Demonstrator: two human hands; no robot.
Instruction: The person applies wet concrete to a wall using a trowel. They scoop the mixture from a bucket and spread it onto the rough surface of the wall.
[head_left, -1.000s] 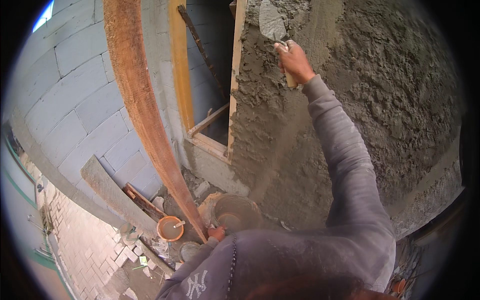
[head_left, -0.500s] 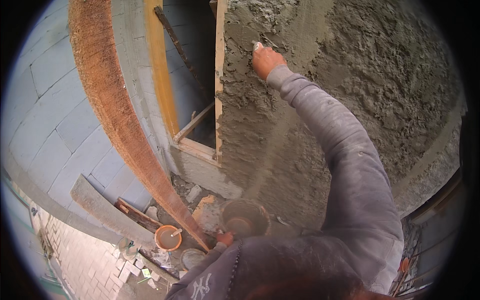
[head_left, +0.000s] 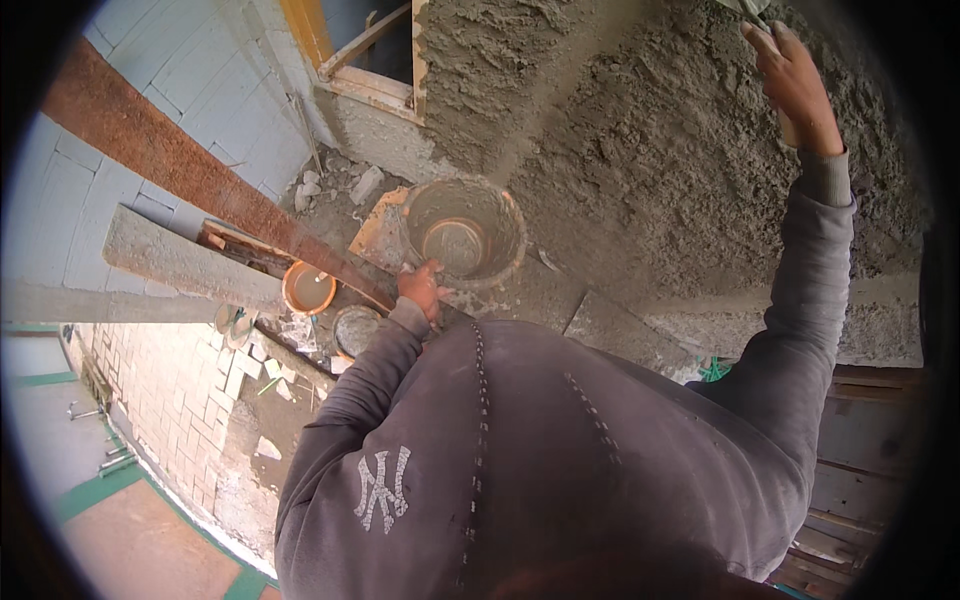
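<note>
Against the rough grey plaster wall (head_left: 640,170), the right hand (head_left: 795,85) grips a trowel (head_left: 748,8).

Light: soft, even daylight, bright enough throughout; no single source can be told.
Shadows: faint and diffuse; the inside of the bucket (head_left: 465,232) is only mildly darker than its rim.
Glare: none; the pale block wall (head_left: 190,110) at upper left is the brightest area, slightly washed out.
Distortion: strong fisheye; the rusty beam (head_left: 200,175) and the wall courses bow toward the rim.
Edges: black circular vignette cuts all four corners.
Focus: centre sharp, plaster (head_left: 650,150) grain readable; the right hand (head_left: 795,85) near the rim is slightly soft and smeared.
</note>
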